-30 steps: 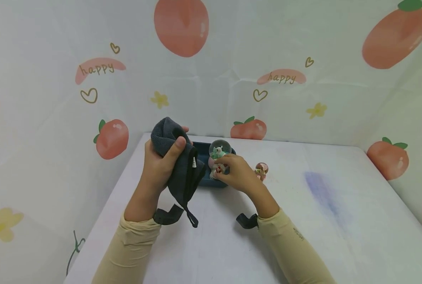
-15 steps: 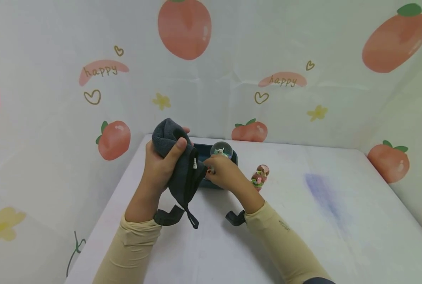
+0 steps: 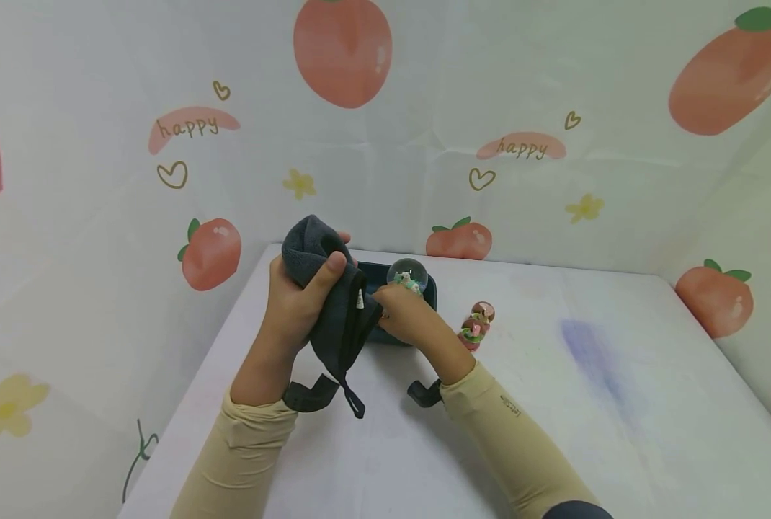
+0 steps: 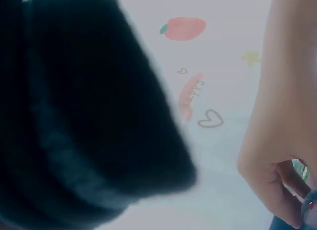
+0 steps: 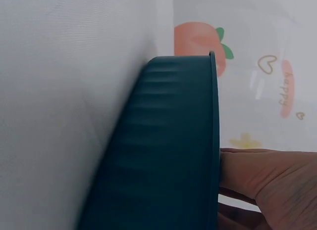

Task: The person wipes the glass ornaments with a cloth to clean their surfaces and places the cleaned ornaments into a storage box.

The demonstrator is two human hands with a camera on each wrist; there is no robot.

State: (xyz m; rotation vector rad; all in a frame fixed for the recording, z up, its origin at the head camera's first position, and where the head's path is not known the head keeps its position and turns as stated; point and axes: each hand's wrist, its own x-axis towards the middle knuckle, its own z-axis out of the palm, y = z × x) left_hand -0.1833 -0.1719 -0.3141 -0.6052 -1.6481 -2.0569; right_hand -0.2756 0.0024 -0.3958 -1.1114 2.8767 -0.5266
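My left hand (image 3: 297, 288) grips a bunched dark grey cloth (image 3: 333, 310), a loop hanging from its lower end. In the left wrist view that cloth fills the left side, dark and blurred. My right hand (image 3: 411, 313) reaches over the near side of a dark blue tray (image 3: 392, 337). Its fingers pinch a small clear globe ornament (image 4: 312, 210) with a red detail, mostly hidden in the head view. A larger snow globe (image 3: 408, 274) with a white and green scene inside stands in the tray behind the knuckles. In the right wrist view the tray wall (image 5: 163, 141) hides the fingertips.
A pink and green globe figurine (image 3: 475, 328) lies on the white table (image 3: 528, 418) to the right of the tray. A purple smear (image 3: 593, 360) marks the tabletop farther right. Behind the table hangs a fruit-printed backdrop (image 3: 385, 180).
My right hand has moved slightly left and lower into the tray, with the small globe ornament, uncovering the pink figurine. The left hand still holds the cloth in the same place.
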